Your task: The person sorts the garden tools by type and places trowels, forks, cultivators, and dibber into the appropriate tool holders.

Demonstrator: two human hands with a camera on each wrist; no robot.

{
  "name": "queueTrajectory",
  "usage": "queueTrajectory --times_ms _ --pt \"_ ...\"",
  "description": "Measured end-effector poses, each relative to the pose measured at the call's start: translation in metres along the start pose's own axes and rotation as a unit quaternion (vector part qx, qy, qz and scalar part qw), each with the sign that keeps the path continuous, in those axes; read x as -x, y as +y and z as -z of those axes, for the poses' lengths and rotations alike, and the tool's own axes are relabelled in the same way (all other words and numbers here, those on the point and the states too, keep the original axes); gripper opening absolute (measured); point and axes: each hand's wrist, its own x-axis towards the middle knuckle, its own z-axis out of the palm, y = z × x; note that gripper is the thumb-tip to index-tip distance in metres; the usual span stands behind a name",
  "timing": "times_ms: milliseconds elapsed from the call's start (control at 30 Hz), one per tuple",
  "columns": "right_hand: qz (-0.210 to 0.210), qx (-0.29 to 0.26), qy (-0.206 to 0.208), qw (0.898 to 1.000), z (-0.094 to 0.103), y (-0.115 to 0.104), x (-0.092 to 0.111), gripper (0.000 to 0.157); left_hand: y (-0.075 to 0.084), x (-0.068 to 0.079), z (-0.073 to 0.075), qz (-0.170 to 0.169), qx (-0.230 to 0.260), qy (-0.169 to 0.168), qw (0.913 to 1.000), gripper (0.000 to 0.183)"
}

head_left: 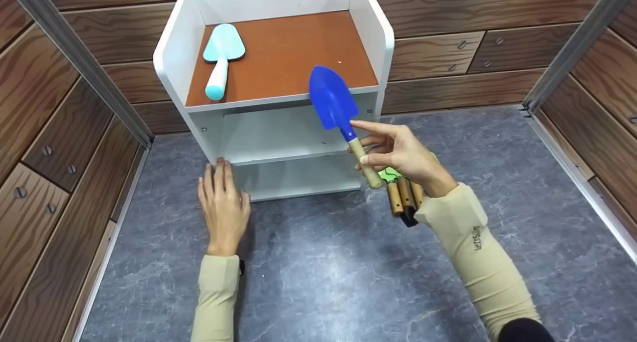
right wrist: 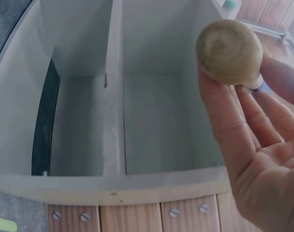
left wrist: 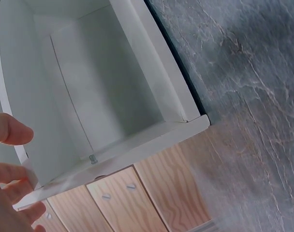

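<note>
Blue-bladed trowel (head_left: 338,113) with pale wooden handle: pinched in right hand (head_left: 403,152), blade at that hand's 10 o'clock. Left hand (head_left: 224,207): fingers extended, touching white open-fronted shelf unit (head_left: 278,2) at its 7 o'clock edge. Turquoise, white-handled trowel (head_left: 224,46): on brown top surface (head_left: 298,48), at unit's 10 o'clock.

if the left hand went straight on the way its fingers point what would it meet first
Likely the white shelf unit: the left hand points at its front left edge and looks close to or touching it; contact is unclear.
</note>
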Motion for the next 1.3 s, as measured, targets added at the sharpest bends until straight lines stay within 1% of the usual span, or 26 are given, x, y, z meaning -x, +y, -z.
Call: queueTrajectory --times_ms 300,733,967,1167,1300 --pt "-0.008 -0.007 -0.011 1.0 -0.008 -0.013 -0.002 0.069 0.0 0.0 0.0 -0.003 0.004 0.003 1.0 0.068" --pt "-0.034 -0.034 -0.015 0.999 -0.019 -0.027 -0.012 0.067 -0.001 0.001 0.0 -0.004 0.001 -0.001 1.0 0.068" --pt "-0.036 -0.066 -0.012 0.997 -0.024 -0.036 -0.023 0.065 -0.001 0.001 0.0 -0.006 0.003 0.004 1.0 0.068" --pt "-0.04 -0.078 -0.013 0.996 -0.026 -0.041 -0.03 0.064 0.0 0.0 0.0 -0.005 0.004 0.003 1.0 0.068" --pt "-0.041 -0.108 -0.018 0.993 -0.027 -0.043 -0.034 0.063 -0.001 0.0 0.001 -0.004 0.005 0.001 1.0 0.067"
